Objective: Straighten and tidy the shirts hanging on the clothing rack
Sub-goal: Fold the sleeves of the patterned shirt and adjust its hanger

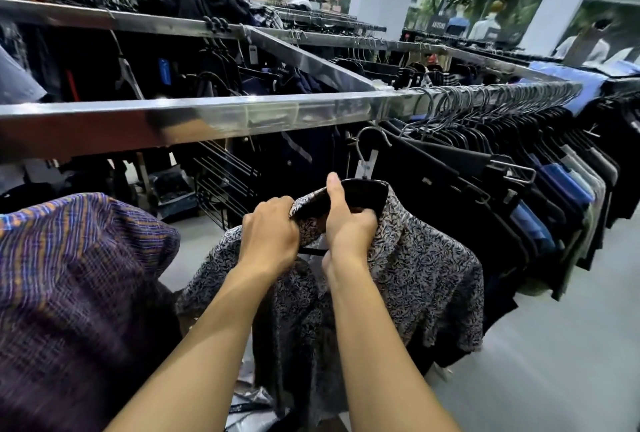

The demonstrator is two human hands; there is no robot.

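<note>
**Both hands hold a patterned shirt under the rail**

The patterned shirt (426,268), grey with a small dark leaf print, sits on a black hanger (367,192) in front of the person, lower than the metal rail (207,116). The wire hook (372,135) of the hanger stands just below the rail; I cannot tell if it touches it.

The left hand (270,234) grips the collar on the left side, and its fingers (277,204) are curled tight and clamped on the cloth. The right hand (346,220) holds the middle of the hanger together with the collar. Its thumb points up along the black plastic, and the other fingers are wrapped around from the far side.

At the left, a purple striped shirt (69,275) hangs close to the camera. At the right, a dense row of dark shirts (485,171) hangs on the same rail, with their hangers pressed close together. Below them is a grey floor (554,345).
</note>
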